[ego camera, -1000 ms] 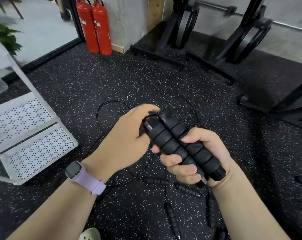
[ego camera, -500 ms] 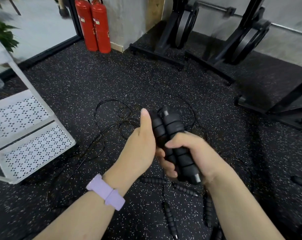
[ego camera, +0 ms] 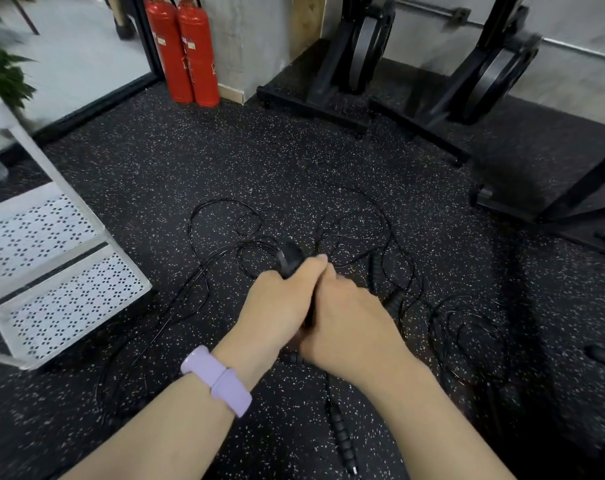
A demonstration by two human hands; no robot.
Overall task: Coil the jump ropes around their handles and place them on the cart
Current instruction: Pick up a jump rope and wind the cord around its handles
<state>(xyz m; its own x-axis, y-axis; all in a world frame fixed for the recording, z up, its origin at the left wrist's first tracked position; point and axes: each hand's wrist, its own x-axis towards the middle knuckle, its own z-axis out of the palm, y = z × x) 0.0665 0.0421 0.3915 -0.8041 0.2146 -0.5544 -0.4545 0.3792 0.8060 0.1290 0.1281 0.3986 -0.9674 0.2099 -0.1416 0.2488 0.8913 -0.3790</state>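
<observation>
Black foam-ribbed jump-rope handles (ego camera: 289, 259), a pair held together, sit between both hands near the middle of the view, above the speckled black rubber floor (ego camera: 224, 161); only their far ends show past the knuckles. Left hand (ego camera: 280, 306) wraps its fingers round the pair, thumb on top. Right hand (ego camera: 349, 320) is pressed against it from the right, fingers curled under; it seems to grip the same handles, though its fingertips are hidden. The thin black rope cord (ego camera: 218, 216) trails from the handles in loose loops across the floor, uncoiled. Other ribbed handles (ego camera: 342, 434) lie on the floor, near and to the right. White perforated metal cart (ego camera: 69, 299) stands at left, well apart from the hands.

Judgement: coiling is barely begun. To do it well, keep one hand clamping both handles parallel, free the other to draw cord taut and lay turns side by side, clearing floor tangles first. Slack turns would likely slip off.
</observation>
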